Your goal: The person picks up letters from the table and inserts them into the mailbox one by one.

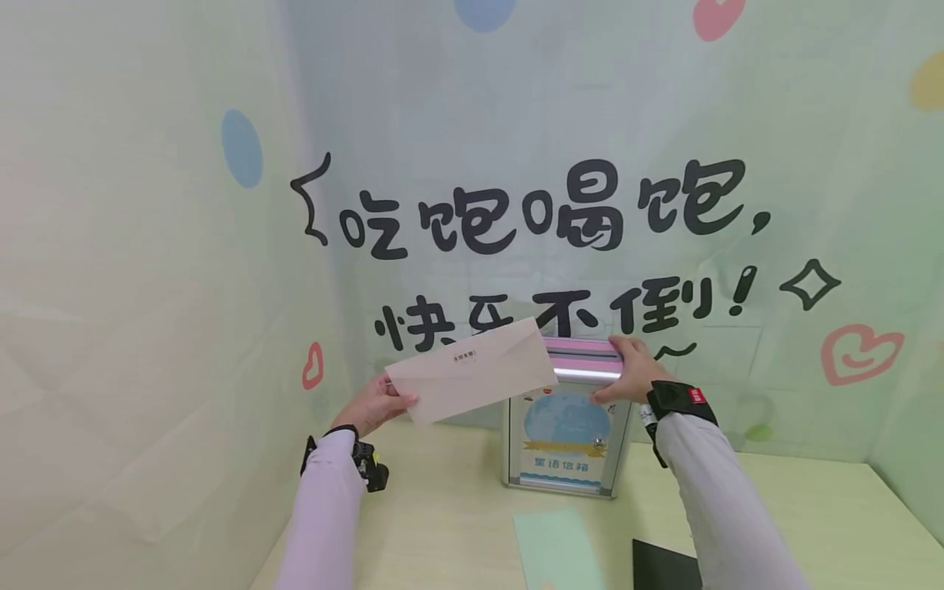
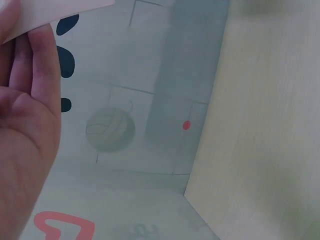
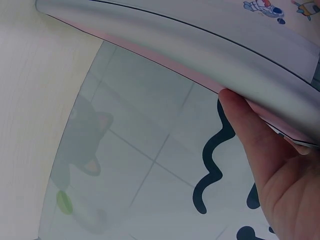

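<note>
At the left, the left hand (image 1: pixel 376 406) pinches a pale envelope (image 1: pixel 479 369) by its lower left corner, with the thumb in front and the other fingers behind. That arm reaches forward, and the envelope is up in the air, tilted so its right end is higher. It looks very light and thin, so it would likely bend or crease if squeezed hard. A pinch near one end seems good, though the far end may flop. The envelope's right end covers part of the box (image 1: pixel 568 422) in the head view; I cannot tell if they touch. The box stands on the table (image 1: pixel 428 483), and its pink top has a long slot (image 1: pixel 583 354). It looks stiff, smooth and heavier than paper, so its top corner seems a good place to hold. There, the right hand (image 1: pixel 627 369) grips it, with the thumb toward the front and fingers up top. That arm reaches forward too.
</note>
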The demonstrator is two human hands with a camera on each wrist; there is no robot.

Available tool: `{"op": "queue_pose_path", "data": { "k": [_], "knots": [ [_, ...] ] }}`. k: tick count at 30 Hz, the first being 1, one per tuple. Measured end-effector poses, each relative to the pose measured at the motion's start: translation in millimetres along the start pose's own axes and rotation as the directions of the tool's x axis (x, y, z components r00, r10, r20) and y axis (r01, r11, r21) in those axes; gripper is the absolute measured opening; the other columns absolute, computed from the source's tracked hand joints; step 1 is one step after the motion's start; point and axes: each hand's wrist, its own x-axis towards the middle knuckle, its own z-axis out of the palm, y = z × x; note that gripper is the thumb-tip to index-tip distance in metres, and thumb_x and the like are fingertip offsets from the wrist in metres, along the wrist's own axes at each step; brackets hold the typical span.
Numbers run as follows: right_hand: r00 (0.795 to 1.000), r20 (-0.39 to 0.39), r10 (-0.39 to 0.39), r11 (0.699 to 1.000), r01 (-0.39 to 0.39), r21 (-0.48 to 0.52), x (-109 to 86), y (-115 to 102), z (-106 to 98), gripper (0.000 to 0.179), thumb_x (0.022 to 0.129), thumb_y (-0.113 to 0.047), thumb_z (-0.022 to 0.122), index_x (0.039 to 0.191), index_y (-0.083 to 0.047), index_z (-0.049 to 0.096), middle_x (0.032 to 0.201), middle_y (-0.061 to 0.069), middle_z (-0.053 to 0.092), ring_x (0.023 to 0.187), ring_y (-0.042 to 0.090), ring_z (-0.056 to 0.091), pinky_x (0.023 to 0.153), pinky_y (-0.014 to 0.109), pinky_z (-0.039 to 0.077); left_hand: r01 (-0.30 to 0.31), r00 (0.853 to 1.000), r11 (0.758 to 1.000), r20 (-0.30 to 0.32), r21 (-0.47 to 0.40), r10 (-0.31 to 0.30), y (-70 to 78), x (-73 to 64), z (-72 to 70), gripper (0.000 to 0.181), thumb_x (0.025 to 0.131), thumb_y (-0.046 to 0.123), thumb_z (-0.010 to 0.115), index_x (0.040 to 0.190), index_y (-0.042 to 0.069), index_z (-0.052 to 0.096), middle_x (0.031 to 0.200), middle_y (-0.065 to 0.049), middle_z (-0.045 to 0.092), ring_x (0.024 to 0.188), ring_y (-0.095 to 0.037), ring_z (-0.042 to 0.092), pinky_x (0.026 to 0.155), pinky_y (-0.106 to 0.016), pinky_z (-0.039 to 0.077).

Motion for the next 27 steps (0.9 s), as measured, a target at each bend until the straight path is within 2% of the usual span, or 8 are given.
{"op": "queue_pose_path", "data": {
  "k": [5,12,15,19,23,27],
  "knots": [
    [1.000,0.003,-0.004,1.000,0.004,0.009,-1.8,-3,-1,0.110,0.057,-0.036,0.082,0.142,-0.006,0.020,0.139,0.025,0.019,0.104,0.039,0.042,0.087,0.055,0.039,-0.034,0.999,0.999,-0.010,0.009,0.035,13.3,-1.2,-8.4,0.053,0.087,0.004,0.058,0.133,-0.003,0.031,0.121,-0.013,0.055,0.103,-0.020,0.058,0.096,-0.046,0.038],
    [1.000,0.001,-0.013,1.000,0.013,0.012,-6.7,-7,-3,0.109,0.058,-0.035,0.081,0.142,-0.003,0.019,0.139,0.027,0.019,0.105,0.041,0.041,0.088,0.057,0.038,-0.053,0.998,0.997,-0.033,0.051,0.054,36.8,-2.1,-18.0,0.055,0.087,0.008,0.059,0.134,-0.001,0.031,0.125,-0.016,0.051,0.104,-0.018,0.057,0.098,-0.045,0.036],
    [1.000,0.002,-0.015,1.000,0.015,0.013,-9.2,-9,-4,0.108,0.059,-0.033,0.081,0.142,-0.003,0.019,0.139,0.028,0.018,0.105,0.041,0.041,0.089,0.057,0.038,-0.069,0.996,0.996,-0.049,0.047,0.072,48.1,-2.1,-21.6,0.053,0.087,0.006,0.058,0.133,-0.001,0.032,0.117,-0.008,0.057,0.098,-0.013,0.059,0.097,-0.044,0.038],
    [1.000,0.008,-0.015,1.000,0.015,0.018,-10.3,-11,-4,0.108,0.060,-0.032,0.081,0.142,-0.002,0.017,0.139,0.028,0.016,0.106,0.042,0.039,0.090,0.058,0.036,-0.097,0.992,0.995,-0.076,0.026,0.099,62.1,-2.2,-26.2,0.048,0.087,0.003,0.057,0.130,0.003,0.037,0.104,0.007,0.061,0.094,-0.007,0.059,0.091,-0.033,0.045],
    [1.000,0.013,-0.013,1.000,0.013,0.017,-10.1,-12,-4,0.108,0.061,-0.032,0.080,0.143,-0.003,0.016,0.139,0.028,0.016,0.106,0.042,0.039,0.091,0.057,0.036,-0.133,0.987,0.991,-0.088,0.002,0.132,74.1,-3.7,-31.4,0.042,0.087,0.000,0.056,0.125,0.010,0.040,0.098,0.013,0.061,0.092,-0.005,0.060,0.083,-0.021,0.048],
    [1.000,0.008,-0.010,1.000,0.010,0.019,-11.0,-13,-4,0.107,0.061,-0.031,0.080,0.142,-0.003,0.017,0.139,0.028,0.017,0.107,0.041,0.039,0.091,0.058,0.036,-0.151,0.985,0.988,-0.085,0.031,0.153,84.9,-5.6,-35.8,0.042,0.088,0.002,0.055,0.127,0.010,0.039,0.098,0.013,0.062,0.093,-0.005,0.060,0.084,-0.021,0.047]
  ]
}}
